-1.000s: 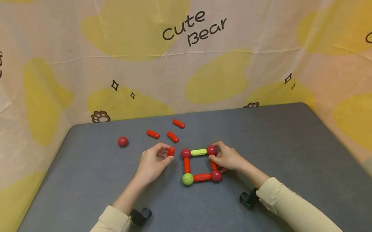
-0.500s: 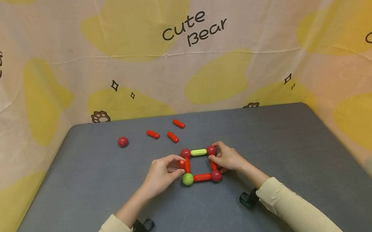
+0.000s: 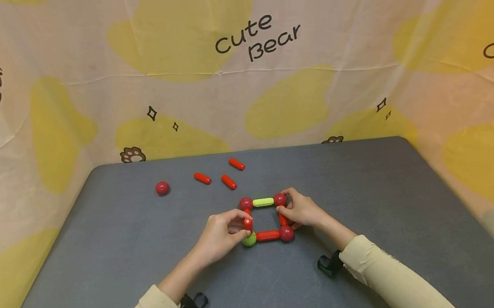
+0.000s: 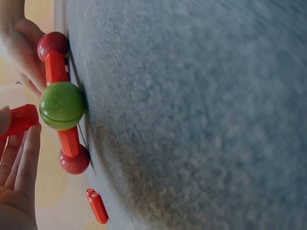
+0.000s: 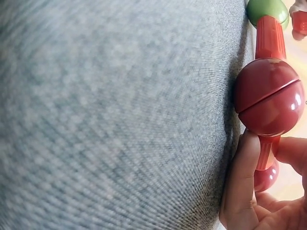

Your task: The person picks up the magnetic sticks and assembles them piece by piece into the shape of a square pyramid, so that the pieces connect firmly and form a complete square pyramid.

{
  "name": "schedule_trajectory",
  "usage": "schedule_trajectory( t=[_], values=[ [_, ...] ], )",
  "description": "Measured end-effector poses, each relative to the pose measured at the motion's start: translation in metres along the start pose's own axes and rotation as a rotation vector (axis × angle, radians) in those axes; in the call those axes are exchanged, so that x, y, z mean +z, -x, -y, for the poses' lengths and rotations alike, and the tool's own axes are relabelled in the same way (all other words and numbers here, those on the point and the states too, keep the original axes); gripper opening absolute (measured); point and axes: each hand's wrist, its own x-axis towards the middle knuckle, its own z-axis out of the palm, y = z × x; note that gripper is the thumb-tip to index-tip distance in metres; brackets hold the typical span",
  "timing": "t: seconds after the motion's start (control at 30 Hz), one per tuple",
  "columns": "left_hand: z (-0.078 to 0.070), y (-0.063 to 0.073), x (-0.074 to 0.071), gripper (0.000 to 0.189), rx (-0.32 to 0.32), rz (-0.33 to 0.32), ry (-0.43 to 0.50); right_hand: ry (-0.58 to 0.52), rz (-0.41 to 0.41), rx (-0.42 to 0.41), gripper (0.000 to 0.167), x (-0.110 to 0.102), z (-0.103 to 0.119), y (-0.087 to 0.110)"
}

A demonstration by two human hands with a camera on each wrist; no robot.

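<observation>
Left hand (image 3: 219, 234) pinches a red rod (image 3: 248, 224) roughly upright just above the green ball (image 4: 62, 106), perhaps to line them up; whether they touch, I can't tell. Right hand (image 3: 303, 211), to the right of the green ball, grips the square frame (image 3: 268, 235) by its right rod (image 3: 282, 216), likely steadying it and partly covering that rod. Left fingers half hide the left rod (image 3: 247, 212). Well beyond the green ball: three loose rods (image 3: 229, 182), one loose red ball (image 3: 162, 188)

grey table (image 3: 263, 285), far corners rounded. pale cloth backdrop (image 3: 203, 95) behind it and along both sides, creased, printed with yellow blotches (image 3: 287, 103), black "cute bear" lettering (image 3: 275, 41), brown paw prints (image 3: 132, 155) near the table edge, small four-point star outlines (image 3: 151, 113).
</observation>
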Motion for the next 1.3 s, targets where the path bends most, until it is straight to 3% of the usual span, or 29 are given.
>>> schedule_trajectory(
  t=[0.3, 0.5, 0.73, 0.9, 1.03, 1.17, 1.3],
  values=[
    [0.003, 0.001, 0.0, 0.022, -0.012, -0.002, 0.001, -0.003, 0.003, 0.0, 0.051, -0.001, 0.0, 0.0],
    [0.004, 0.001, -0.002, 0.028, -0.019, 0.039, 0.01, -0.013, 0.0, 0.011, 0.059, -0.001, -0.001, 0.002],
    [0.013, -0.001, -0.014, 0.029, -0.026, 0.031, -0.067, -0.015, 0.017, 0.0, 0.063, -0.004, -0.004, 0.014],
    [0.016, -0.014, -0.02, 0.027, -0.034, -0.033, -0.112, 0.032, 0.031, -0.024, 0.064, -0.004, -0.004, 0.028],
    [0.014, -0.03, -0.019, 0.026, -0.093, -0.085, -0.139, 0.078, 0.022, -0.048, 0.064, -0.002, -0.004, 0.037],
    [0.012, -0.044, -0.015, 0.026, -0.145, -0.095, -0.169, 0.112, 0.022, -0.063, 0.068, 0.002, -0.004, 0.042],
    [0.012, -0.056, -0.009, 0.028, -0.147, -0.085, -0.203, 0.141, 0.004, -0.074, 0.072, 0.005, -0.005, 0.043]
  ],
)
